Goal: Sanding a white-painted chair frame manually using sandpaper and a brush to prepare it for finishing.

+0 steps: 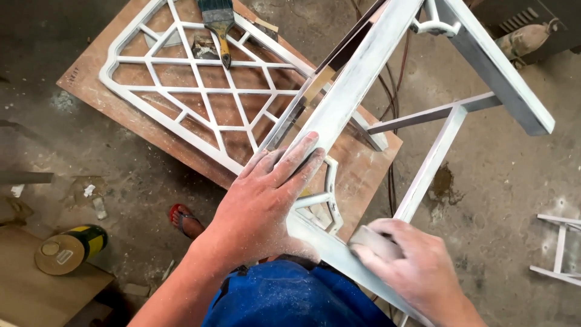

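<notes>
Now we are mid-sanding: our left hand (266,200) lies flat and open, bracing the white-primed frame rail (357,82), while our right hand (411,266), at five o'clock, grips a sanding block (374,241) that must next slide along it.

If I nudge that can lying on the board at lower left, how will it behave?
The can lies on its side, so it would probably roll. It rests near the board's edge, so it might drop off. Its metal body looks stiff; its weight cannot be judged.
</notes>
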